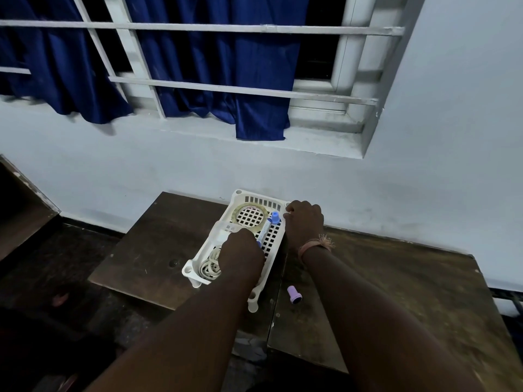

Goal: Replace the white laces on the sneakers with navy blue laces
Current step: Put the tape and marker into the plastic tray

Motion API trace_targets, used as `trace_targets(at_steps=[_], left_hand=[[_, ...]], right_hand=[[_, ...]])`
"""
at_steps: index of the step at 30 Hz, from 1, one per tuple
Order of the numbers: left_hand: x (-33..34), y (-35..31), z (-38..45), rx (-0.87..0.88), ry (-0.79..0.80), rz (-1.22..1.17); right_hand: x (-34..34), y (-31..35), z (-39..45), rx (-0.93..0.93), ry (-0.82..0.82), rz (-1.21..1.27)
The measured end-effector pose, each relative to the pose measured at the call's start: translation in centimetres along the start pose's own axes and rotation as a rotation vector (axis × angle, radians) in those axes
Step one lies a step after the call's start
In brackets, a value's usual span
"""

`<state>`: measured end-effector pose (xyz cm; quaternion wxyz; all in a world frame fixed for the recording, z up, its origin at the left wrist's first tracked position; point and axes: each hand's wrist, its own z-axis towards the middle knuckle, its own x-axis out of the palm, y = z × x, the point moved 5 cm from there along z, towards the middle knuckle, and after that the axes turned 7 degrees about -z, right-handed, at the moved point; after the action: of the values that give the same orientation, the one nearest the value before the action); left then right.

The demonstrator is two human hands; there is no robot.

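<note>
White basket (195, 271): left hand (244, 247) inside, right hand (304, 219) on rim.

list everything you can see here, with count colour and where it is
basket: 1, white plastic, on the dark wooden table against the wall
tape roll: 1, clear-yellowish, far end of the basket
marker: 1, white with blue cap, lying in the basket beside the tape
coiled cord: 1, off-white, near end of the basket; cannot tell whether it is a lace
small capped item: 1, purple, on the table right of the basket
table: 1, dark brown wood
curtains: dark blue, behind the white window bars
left hand: inside the basket, fingers hidden
right hand: on the basket's far right corner, thread band on the wrist
</note>
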<state>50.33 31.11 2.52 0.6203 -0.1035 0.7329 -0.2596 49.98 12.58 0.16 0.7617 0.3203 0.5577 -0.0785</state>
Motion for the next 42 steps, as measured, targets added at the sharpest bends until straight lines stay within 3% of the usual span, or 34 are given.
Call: trace_targets(at_steps=[23, 28, 34, 37, 42], left_hand=[[-0.1, 2.1, -0.9, 0.045, 0.026, 0.038], [-0.1, 1.4, -1.9, 0.088, -0.037, 0.01], [0.5, 0.1, -3.2, 0.168, -0.062, -0.075], [0.6, -0.6, -3.6, 0.187, -0.066, -0.091], [0.5, -1.3, -2.8, 0.156, -0.104, -0.153]], right_hand=[[-1.7, -2.1, -4.8, 0.119, 0.056, 0.112], [-1.4, -1.9, -9.3, 0.119, 0.227, 0.07], [-0.1, -1.3, -13.8, -0.099, 0.415, 0.045], [-0.4, -1.3, -14.1, -0.122, 0.48, 0.026], [-2.8, -1.6, -10.3, 0.089, 0.278, 0.205]])
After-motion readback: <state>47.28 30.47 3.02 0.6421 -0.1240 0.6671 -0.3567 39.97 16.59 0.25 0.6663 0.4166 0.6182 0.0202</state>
